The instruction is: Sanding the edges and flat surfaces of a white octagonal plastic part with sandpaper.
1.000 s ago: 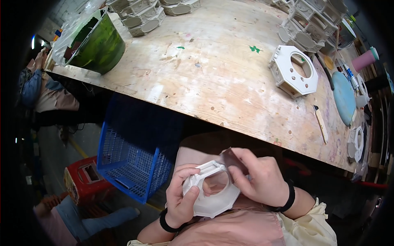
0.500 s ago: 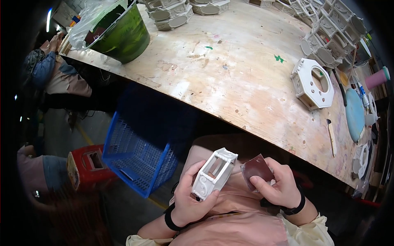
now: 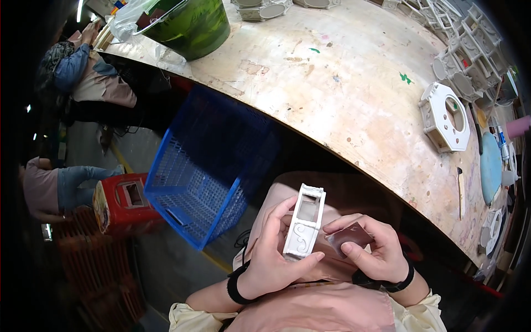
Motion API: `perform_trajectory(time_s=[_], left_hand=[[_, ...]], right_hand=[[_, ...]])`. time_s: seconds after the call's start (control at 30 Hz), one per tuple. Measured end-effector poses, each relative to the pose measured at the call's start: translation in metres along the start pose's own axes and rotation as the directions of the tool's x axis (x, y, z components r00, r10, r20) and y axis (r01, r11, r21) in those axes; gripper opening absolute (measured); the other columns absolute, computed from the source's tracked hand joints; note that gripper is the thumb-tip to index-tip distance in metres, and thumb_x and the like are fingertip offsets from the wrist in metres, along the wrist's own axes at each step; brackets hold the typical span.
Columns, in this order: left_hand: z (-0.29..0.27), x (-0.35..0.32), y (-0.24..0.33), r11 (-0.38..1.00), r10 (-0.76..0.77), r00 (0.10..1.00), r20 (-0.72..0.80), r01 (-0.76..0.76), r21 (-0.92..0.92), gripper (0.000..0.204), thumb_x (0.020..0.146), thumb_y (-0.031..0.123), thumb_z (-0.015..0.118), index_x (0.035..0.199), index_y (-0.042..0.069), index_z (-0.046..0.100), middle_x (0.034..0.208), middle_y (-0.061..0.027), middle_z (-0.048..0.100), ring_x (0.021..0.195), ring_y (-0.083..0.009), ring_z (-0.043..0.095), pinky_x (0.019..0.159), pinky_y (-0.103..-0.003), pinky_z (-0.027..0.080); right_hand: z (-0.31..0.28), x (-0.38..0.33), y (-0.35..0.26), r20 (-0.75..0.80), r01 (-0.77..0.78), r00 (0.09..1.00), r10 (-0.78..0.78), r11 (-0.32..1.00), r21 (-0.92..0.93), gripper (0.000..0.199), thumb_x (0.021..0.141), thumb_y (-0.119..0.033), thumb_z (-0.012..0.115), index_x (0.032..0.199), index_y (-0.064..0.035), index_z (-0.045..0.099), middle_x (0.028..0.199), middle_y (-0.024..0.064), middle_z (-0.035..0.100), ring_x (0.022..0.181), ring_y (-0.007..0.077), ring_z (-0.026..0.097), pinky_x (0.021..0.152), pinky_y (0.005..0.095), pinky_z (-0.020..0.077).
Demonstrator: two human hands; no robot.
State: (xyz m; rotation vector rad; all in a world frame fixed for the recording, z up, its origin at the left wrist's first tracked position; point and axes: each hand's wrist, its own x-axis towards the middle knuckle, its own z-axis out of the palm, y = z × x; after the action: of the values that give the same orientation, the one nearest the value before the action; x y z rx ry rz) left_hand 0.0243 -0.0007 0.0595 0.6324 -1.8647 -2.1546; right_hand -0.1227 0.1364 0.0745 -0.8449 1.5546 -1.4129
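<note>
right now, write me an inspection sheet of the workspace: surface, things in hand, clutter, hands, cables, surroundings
surface: wooden table, stained, green paint spots
things in hand: white frame, scroll relief on one side; brown sheet
clutter: green bucket, pale stacked frames, similar white piece, light-blue oval, slim pale-handled tool
hands: left hand grips the white frame; right hand pinches the brown sheet
cables: dark cord-like loops near the crate, unclear
surroundings: blue crate, red plastic stool-like item, two other people at left
</note>
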Motion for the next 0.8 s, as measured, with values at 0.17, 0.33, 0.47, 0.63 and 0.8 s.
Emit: perform_trajectory(time_s=[0.17, 0.33, 0.47, 0.63, 0.8], left_hand=[[-0.002, -0.001, 0.007, 0.932, -0.097, 0.995, 0.036, 0.104, -0.347, 0.073, 0.075, -0.006, 0.046, 0.14, -0.005, 0.014, 0.134, -0.0195, 0.037, 0.127, -0.0237, 0.037, 0.104, -0.036, 0.032], [-0.004, 0.002, 0.004, 0.833, -0.199, 0.978, 0.071, 0.206, -0.514, 0.07, 0.074, 0.004, 0.035, 0.14, -0.007, 0.015, 0.138, -0.0216, 0.034, 0.128, -0.0267, 0.036, 0.107, -0.04, 0.029], [-0.008, 0.0, 0.006, 0.843, -0.173, 0.983, 0.062, 0.181, -0.507, 0.07, 0.074, -0.002, 0.036, 0.14, -0.007, 0.014, 0.137, -0.0213, 0.034, 0.128, -0.0258, 0.037, 0.107, -0.039, 0.029], [-0.009, -0.004, -0.004, 0.923, -0.059, 0.997, 0.047, 0.072, -0.378, 0.069, 0.08, -0.01, 0.04, 0.143, 0.0, 0.013, 0.129, -0.0142, 0.04, 0.119, -0.02, 0.045, 0.099, -0.033, 0.038], [-0.001, -0.002, -0.026, 0.918, -0.071, 0.997, 0.031, 0.077, -0.389, 0.071, 0.077, -0.01, 0.043, 0.143, 0.002, 0.018, 0.131, -0.0139, 0.036, 0.121, -0.0197, 0.041, 0.102, -0.032, 0.035]], right_hand=[[0.001, 0.001, 0.0, 0.067, 0.017, 0.998, -0.02, 0.999, 0.041, 0.017, 0.085, -0.009, 0.059, 0.095, 0.0056, 0.057, 0.109, 0.0159, 0.062, 0.086, 0.0124, 0.061, 0.077, 0.0246, 0.0473], [-0.001, 0.0, 0.0, 0.078, -0.032, 0.997, 0.029, 0.999, 0.044, 0.013, 0.084, -0.005, 0.059, 0.094, 0.004, 0.056, 0.109, 0.0111, 0.063, 0.091, 0.0121, 0.061, 0.078, 0.025, 0.0481], [0.0, 0.004, 0.001, 0.089, 0.002, 0.996, -0.005, 0.999, 0.038, 0.014, 0.084, -0.004, 0.059, 0.095, 0.0043, 0.057, 0.108, 0.0106, 0.063, 0.089, 0.0117, 0.06, 0.077, 0.0243, 0.0479], [0.008, 0.008, -0.005, 0.114, -0.15, 0.985, 0.132, 0.976, 0.159, 0.021, 0.081, 0.0, 0.055, 0.101, 0.0072, 0.057, 0.107, 0.0118, 0.061, 0.09, 0.0115, 0.059, 0.078, 0.0221, 0.0455], [0.013, 0.003, 0.015, 0.053, -0.058, 0.997, 0.051, 0.988, 0.145, 0.033, 0.08, -0.017, 0.066, 0.095, 0.0099, 0.055, 0.099, 0.014, 0.055, 0.071, 0.014, 0.061, 0.062, 0.0235, 0.0503]])
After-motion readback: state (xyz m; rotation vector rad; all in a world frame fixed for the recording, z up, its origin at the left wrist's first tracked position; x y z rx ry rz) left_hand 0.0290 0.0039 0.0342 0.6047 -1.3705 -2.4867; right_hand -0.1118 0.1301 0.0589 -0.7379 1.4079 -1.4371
